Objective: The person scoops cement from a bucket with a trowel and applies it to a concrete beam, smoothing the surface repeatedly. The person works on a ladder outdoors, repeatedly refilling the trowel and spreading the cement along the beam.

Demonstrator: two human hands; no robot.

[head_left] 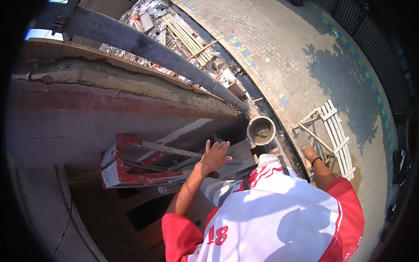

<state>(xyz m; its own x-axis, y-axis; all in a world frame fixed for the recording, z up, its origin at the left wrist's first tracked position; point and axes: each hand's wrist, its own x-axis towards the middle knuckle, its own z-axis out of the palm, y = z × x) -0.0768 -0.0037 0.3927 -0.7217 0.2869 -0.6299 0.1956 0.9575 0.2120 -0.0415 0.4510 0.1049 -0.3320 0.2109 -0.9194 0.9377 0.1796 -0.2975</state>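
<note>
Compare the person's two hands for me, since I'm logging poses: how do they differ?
The left hand is raised with fingers spread, over the red metal stepladder; the right hand hangs lower with fingers together, beside the pale wooden slatted frame. The right wrist wears a dark band; the left is bare. The left is nearer the round grey bucket of mortar. Both hold nothing.
</note>
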